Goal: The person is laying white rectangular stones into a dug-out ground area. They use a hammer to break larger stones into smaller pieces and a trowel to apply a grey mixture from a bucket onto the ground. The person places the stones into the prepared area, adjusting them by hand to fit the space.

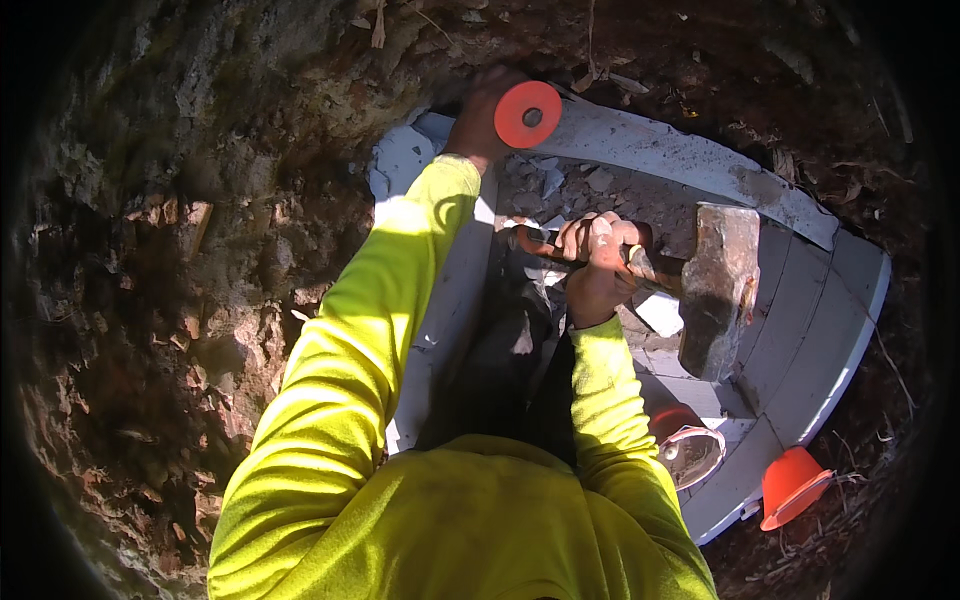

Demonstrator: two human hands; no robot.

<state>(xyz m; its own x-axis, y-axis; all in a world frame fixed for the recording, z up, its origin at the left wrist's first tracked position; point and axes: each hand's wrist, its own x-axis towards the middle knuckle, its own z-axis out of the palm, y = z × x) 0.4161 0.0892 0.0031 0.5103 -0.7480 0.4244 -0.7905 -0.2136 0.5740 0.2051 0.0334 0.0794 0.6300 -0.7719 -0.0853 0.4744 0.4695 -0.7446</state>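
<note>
Orange-red disc (pixel 519 117): round, a dull metal tool end (pixel 533 117) at its centre; just right of the left hand (pixel 480 118), partly covering its fingers.
Left fingers: in deep shade and mostly hidden; I cannot tell how they close.
Right hand (pixel 602 262): fingers curled tightly around the handle of a hammer.
Hammer (pixel 720 290): heavy, worn head to the right of the right fingers; the handle's other end shows to their left.
Rubble (pixel 598 181): grey broken pieces beyond the right fingers, between the two hands.
Pale curved edging (pixel 680 155): runs rightward from beside the left fingers.
Bucket (pixel 690 455): nearer the body than the right fingers, and to their right.
Orange cup (pixel 795 485): tilted, farther right of those fingers, past the bucket.
Yellow-green sleeves (pixel 355 320): reach up to both wrists.
</note>
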